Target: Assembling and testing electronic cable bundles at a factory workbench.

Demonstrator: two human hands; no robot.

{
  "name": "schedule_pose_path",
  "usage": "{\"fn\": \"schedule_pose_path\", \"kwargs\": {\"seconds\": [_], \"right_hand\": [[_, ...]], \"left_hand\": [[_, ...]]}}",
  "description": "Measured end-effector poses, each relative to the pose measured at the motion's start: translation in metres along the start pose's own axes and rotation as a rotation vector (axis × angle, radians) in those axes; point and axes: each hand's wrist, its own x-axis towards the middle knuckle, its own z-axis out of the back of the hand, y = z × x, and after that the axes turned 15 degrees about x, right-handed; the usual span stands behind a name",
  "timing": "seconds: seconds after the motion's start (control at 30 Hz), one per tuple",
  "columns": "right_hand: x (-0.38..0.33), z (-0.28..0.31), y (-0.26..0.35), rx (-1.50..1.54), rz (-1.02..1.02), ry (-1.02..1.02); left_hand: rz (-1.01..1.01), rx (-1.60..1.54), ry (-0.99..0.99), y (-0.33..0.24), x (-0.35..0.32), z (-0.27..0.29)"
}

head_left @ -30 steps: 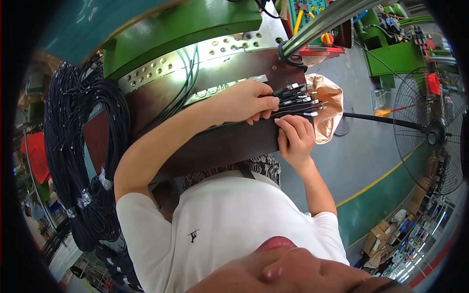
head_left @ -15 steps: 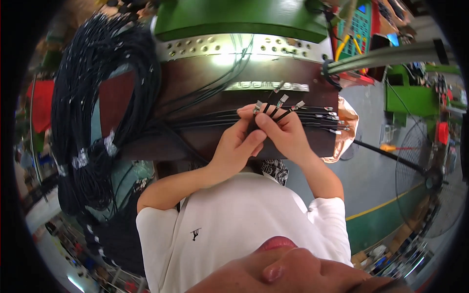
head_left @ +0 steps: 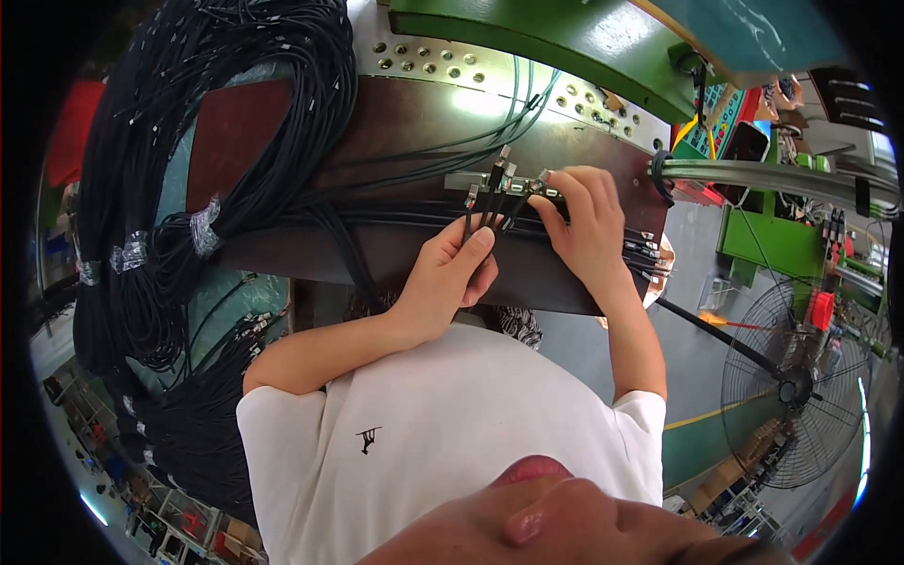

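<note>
My left hand [head_left: 450,273] is closed round several black cables, thumb pressed over them. Their ends fan out above it, each tipped with a small metal connector [head_left: 472,195]. My right hand [head_left: 591,226] is bent over the far right cable end, thumb and forefinger at its metal connector [head_left: 543,178]. Beneath these ends, a slotted metal strip [head_left: 460,180] lies on the dark red-brown tabletop [head_left: 414,108], partly covered by the cables and my fingers. More black cables [head_left: 377,215] run across the table behind my hands, their connectors [head_left: 644,249] at the right edge.
A large coiled bundle of black cables [head_left: 325,113] hangs over the left side. A green machine body [head_left: 546,38] and a perforated metal plate [head_left: 443,64] stand at the back. On the right are a metal bar [head_left: 753,169] and a floor fan [head_left: 794,386].
My hands have moved apart: the right has shifted right and up to a connector, while the left keeps the cables. The view has turned, and the cable ends now lie over the metal strip.
</note>
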Motion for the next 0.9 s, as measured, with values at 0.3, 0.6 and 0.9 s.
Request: {"fn": "schedule_pose_path", "kwargs": {"seconds": [0.3, 0.6, 0.9], "right_hand": [[0.003, -0.015, 0.007, 0.027, -0.026, 0.02], [0.01, -0.036, 0.014, 0.226, -0.186, -0.042], [0.014, -0.006, 0.014, 0.142, -0.038, -0.1]], "left_hand": [[-0.374, 0.284, -0.137, -0.005, -0.009, 0.017], [-0.078, 0.04, 0.129, -0.02, -0.011, 0.019], [-0.202, 0.232, 0.029, -0.023, -0.02, 0.015]]}}
